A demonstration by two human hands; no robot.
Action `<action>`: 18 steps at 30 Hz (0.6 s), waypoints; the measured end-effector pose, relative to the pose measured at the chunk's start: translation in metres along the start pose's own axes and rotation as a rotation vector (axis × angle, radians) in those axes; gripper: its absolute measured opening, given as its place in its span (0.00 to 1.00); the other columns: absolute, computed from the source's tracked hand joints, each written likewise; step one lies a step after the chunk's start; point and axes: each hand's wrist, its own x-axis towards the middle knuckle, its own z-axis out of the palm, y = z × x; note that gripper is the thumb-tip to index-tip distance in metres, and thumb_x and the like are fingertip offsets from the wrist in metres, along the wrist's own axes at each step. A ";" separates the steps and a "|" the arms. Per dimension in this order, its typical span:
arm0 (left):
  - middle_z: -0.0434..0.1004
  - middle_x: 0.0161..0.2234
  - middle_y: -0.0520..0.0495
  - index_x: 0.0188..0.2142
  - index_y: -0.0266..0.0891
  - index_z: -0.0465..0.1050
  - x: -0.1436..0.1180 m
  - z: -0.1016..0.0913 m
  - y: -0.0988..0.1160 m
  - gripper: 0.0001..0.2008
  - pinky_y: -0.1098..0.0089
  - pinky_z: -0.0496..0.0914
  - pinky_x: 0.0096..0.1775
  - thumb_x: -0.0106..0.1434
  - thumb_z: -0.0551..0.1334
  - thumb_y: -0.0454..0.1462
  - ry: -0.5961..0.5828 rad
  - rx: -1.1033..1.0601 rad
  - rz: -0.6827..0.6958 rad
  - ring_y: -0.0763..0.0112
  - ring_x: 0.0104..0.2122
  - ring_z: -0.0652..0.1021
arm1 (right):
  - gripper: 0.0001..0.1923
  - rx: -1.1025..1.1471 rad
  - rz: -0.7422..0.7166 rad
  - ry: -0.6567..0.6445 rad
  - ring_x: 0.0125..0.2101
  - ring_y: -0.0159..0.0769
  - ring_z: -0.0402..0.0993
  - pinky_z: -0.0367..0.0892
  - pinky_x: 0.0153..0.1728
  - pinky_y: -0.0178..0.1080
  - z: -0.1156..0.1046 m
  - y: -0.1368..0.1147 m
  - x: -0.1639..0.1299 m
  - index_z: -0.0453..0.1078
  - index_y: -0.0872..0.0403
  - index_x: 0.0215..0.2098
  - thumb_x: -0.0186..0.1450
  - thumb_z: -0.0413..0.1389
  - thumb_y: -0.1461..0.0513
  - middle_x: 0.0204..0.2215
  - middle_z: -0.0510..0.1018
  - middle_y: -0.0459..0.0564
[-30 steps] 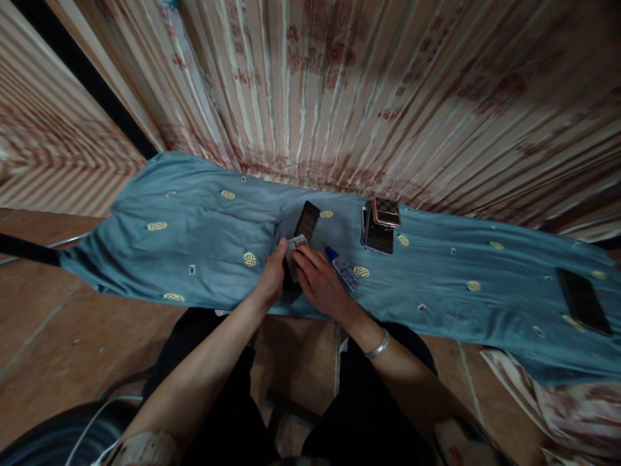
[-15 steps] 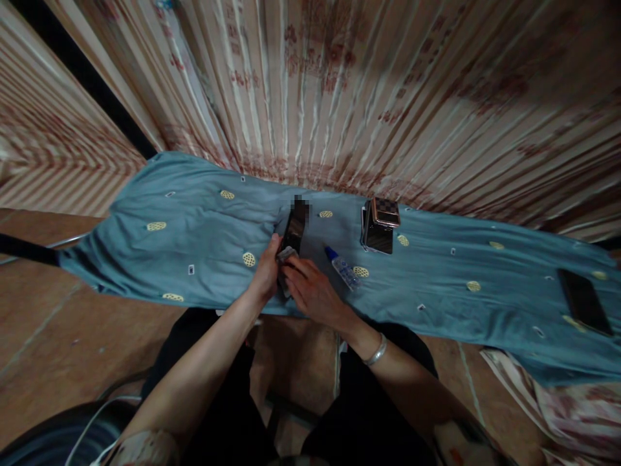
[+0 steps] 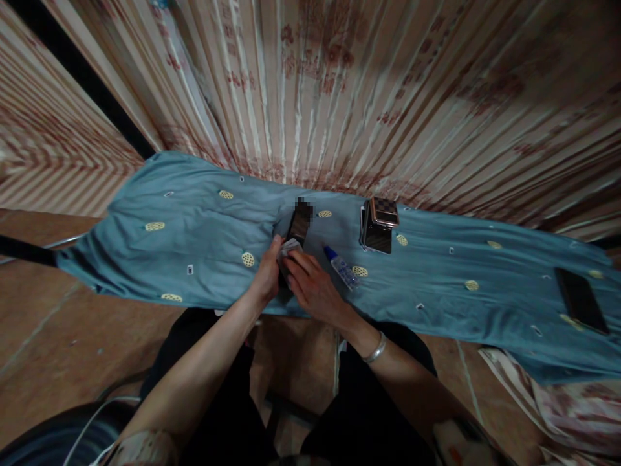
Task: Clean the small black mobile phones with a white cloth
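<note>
1. blue cloth (image 3: 194, 226): soft, creased fabric with small yellow oval motifs, spread over a long narrow surface running left to right.
2. left hand (image 3: 269, 275): fingers curled closed on the left edge of the dark phone (image 3: 297, 226), a flat glossy rectangle lying near the cloth's middle.
3. right hand (image 3: 310, 288): fingers pinched together on a small pale wipe (image 3: 290, 246), pressed on the phone's near end; the hands cover that end.
4. small bottle (image 3: 343, 268): clear, slim, blue cap, lying just right of the right hand.
5. shiny boxes (image 3: 378, 226): stacked, checkered top, farther right.
6. second phone (image 3: 579, 299): flat, dark, far right, well apart.
7. striped curtain (image 3: 339, 97): pleated, behind the cloth.
</note>
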 end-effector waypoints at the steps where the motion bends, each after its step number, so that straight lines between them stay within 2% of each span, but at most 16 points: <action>1: 0.82 0.32 0.51 0.38 0.40 0.78 0.000 0.000 0.002 0.24 0.70 0.73 0.43 0.58 0.69 0.58 0.013 -0.004 -0.010 0.67 0.37 0.81 | 0.21 -0.002 -0.011 -0.003 0.62 0.49 0.71 0.71 0.63 0.54 0.000 -0.002 0.000 0.69 0.60 0.63 0.75 0.47 0.66 0.60 0.75 0.64; 6: 0.79 0.25 0.53 0.36 0.39 0.77 -0.002 0.004 0.013 0.23 0.73 0.71 0.32 0.61 0.66 0.57 0.073 -0.001 -0.056 0.72 0.27 0.78 | 0.18 -0.003 -0.054 -0.046 0.58 0.48 0.73 0.74 0.60 0.53 0.001 -0.010 -0.003 0.71 0.60 0.59 0.75 0.48 0.66 0.57 0.76 0.64; 10: 0.77 0.24 0.53 0.35 0.38 0.76 -0.005 0.005 0.018 0.23 0.73 0.68 0.27 0.64 0.64 0.57 0.036 -0.007 -0.063 0.73 0.24 0.76 | 0.17 0.002 -0.055 -0.054 0.57 0.47 0.73 0.74 0.60 0.52 0.003 -0.011 -0.006 0.73 0.59 0.57 0.74 0.49 0.66 0.56 0.76 0.63; 14: 0.78 0.26 0.53 0.37 0.39 0.78 -0.005 0.005 0.010 0.22 0.74 0.70 0.30 0.63 0.66 0.57 -0.026 -0.009 -0.058 0.73 0.28 0.78 | 0.21 -0.013 0.001 -0.045 0.61 0.46 0.71 0.72 0.62 0.51 0.000 -0.004 -0.004 0.69 0.58 0.63 0.74 0.48 0.68 0.60 0.74 0.63; 18: 0.83 0.32 0.48 0.38 0.37 0.80 -0.005 0.007 -0.004 0.23 0.71 0.73 0.41 0.62 0.66 0.56 -0.033 0.046 0.011 0.65 0.40 0.82 | 0.24 -0.047 0.075 -0.038 0.63 0.50 0.68 0.69 0.63 0.57 -0.007 0.005 0.000 0.65 0.59 0.67 0.73 0.47 0.68 0.64 0.71 0.66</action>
